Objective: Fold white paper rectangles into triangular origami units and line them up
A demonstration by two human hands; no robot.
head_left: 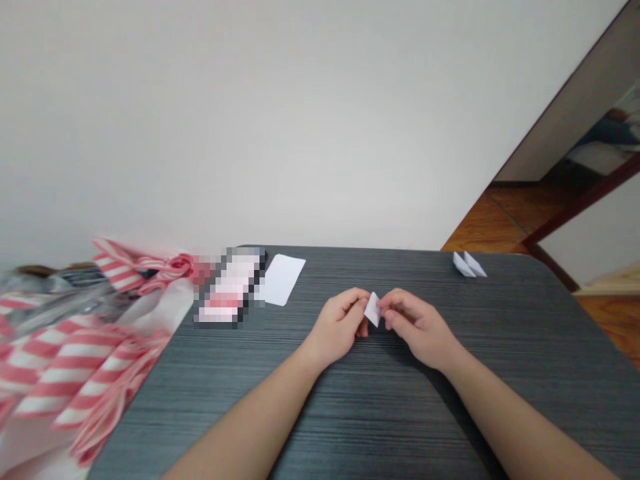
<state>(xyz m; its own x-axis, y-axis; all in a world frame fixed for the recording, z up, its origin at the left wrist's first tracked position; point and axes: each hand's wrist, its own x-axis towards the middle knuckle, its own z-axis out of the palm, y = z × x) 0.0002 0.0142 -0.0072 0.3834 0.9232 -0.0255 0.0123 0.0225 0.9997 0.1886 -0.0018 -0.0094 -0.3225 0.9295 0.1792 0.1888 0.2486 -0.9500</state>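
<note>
Evidently, two hands meet at one small folded white paper (373,309) above the dark worktop (350,433).
The left hand (340,323) has its fingers closed on the folded paper, partly covering it; the right hand (420,327) has its fingers curled nearly together at the opposite edge, and I can't tell whether they grip. Two folded pieces (469,265) sit beyond and right of the right fingers. Left of the left fingers and farther off lie one white rectangle (284,279), sheet or stack unclear, and one pixelated rectangular device (230,283), its screen unreadable. Striped cloth (80,360), farther left, is blurred, cut off and uncountable.
</note>
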